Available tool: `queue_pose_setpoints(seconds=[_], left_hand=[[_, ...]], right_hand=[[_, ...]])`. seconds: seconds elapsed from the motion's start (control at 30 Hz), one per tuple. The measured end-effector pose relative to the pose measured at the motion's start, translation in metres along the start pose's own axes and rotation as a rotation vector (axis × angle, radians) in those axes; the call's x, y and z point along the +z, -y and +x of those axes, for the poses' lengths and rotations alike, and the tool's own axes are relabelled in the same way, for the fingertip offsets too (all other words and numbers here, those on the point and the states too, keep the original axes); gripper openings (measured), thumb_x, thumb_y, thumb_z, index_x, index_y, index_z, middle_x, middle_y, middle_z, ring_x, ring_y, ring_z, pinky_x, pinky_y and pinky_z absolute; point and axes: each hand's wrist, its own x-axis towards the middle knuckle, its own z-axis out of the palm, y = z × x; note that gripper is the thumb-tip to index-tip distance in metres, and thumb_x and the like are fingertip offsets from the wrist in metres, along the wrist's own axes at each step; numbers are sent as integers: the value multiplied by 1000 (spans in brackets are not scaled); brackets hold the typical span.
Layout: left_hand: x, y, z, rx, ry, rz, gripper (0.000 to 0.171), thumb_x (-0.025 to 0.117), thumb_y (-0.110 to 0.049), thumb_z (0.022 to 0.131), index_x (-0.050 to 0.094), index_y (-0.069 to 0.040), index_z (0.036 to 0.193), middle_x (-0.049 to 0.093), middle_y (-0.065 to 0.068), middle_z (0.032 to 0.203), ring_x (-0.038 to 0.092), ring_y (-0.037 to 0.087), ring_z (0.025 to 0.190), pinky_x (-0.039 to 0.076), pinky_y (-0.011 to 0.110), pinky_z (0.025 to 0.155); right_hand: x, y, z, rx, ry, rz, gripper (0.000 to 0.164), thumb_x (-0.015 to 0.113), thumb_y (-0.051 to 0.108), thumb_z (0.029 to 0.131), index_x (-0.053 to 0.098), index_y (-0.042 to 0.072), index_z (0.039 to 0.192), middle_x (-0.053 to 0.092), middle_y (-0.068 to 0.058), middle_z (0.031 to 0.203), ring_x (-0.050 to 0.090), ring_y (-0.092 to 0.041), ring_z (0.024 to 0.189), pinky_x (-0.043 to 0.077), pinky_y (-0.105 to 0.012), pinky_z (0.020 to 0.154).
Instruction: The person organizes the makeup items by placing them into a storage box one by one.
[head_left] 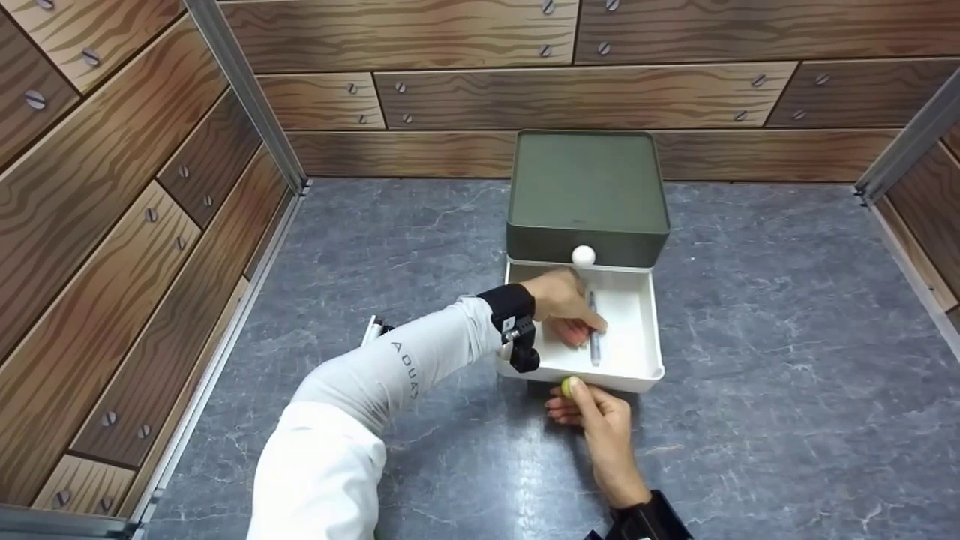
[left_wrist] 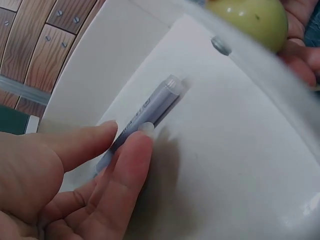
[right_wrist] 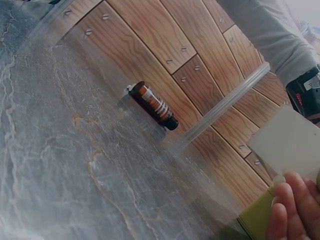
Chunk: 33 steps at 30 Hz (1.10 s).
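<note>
The person's left hand (head_left: 564, 298) is reaching down into the open white drawer (head_left: 634, 322), its thumb and forefinger pinching a pale, grey-blue pen (left_wrist: 152, 108) from either side. The pen is lying along the drawer floor, its clear-capped end sticking out past those fingertips towards the drawer's front wall. Just outside that wall, nearer the wearer than the left fingers, the right hand (head_left: 604, 421) is pinching a round green ball (left_wrist: 247, 22) between thumb and fingers; whether the ball is fixed to the drawer cannot be told. A metal screw head (left_wrist: 221, 45) is showing on the inside of the wall, close beside the ball. Beyond the left fingers, a dark green box (head_left: 589, 184) is sitting over the drawer's far end, a white knob (head_left: 583, 256) jutting from its front. The box is standing on the grey marbled counter (head_left: 787, 337). Well apart from the right fingers, a dark bottle with an orange label (right_wrist: 154, 106) is lying on its side near wood-patterned panels (right_wrist: 145, 40).
</note>
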Motion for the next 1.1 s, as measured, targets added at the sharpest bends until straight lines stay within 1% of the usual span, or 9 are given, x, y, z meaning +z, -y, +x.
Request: queue_pose_setpoints(seconds=[0.13,0.27,0.37,0.47,0.6,0.73,0.87,0.97,1.1], left_hand=[[-5,0,-4,28,11,3,24,78,-13,84,66,8,87,64,9,58,62,13,47,57,25,50],[-16,-4,-19,115,37,-33,42,76,-20,87,66,14,108,68,7,62,65,12,53,63,37,72],[-30,-3,-36,193,43,-105,42,76,-25,87,67,10,106,71,9,72,69,15,62,58,48,88],[-46,4,-55,268,17,-159,34,75,-27,87,68,4,100,73,17,86,72,24,74,56,52,91],[-66,20,-77,333,-50,-194,30,73,-27,89,66,-2,104,71,21,103,72,31,91,57,50,91],[-85,41,-93,359,-156,-182,38,72,-33,89,64,-7,115,68,15,114,70,28,99,59,44,89],[-106,66,-103,346,-262,-178,45,72,-37,88,60,-11,123,65,11,123,66,26,108,59,39,90],[-121,87,-109,327,-333,-190,48,71,-35,89,57,-9,128,64,12,126,63,27,113,57,39,93],[-138,118,-119,275,-432,-196,49,70,-33,90,55,-9,130,62,13,129,61,28,116,56,41,95]], right_hand=[[0,0,0,6,-13,6,37,51,14,102,64,-21,96,73,-4,70,70,-17,62,60,-31,60],[0,0,0,14,-25,3,38,52,15,102,64,-20,96,73,-4,70,70,-16,62,60,-30,60],[1,0,1,21,-27,3,38,52,15,102,65,-20,95,73,-4,70,70,-16,62,60,-31,60],[1,-1,1,24,-28,9,37,53,15,101,66,-18,94,73,-5,70,69,-17,61,60,-32,60],[1,-2,1,22,-34,9,35,53,14,101,67,-17,93,73,-5,69,70,-18,61,60,-33,59],[0,-2,1,22,-27,0,36,52,15,102,66,-17,94,73,-4,69,70,-18,62,60,-32,60],[-1,-2,2,22,-25,-2,36,51,15,102,66,-17,95,73,-4,70,70,-17,62,60,-31,59],[-1,-1,2,22,-29,-4,36,51,15,102,66,-17,95,73,-4,70,70,-17,62,60,-31,59],[0,-2,1,26,-23,-5,37,52,16,102,66,-17,95,73,-5,70,70,-18,62,60,-32,60]])
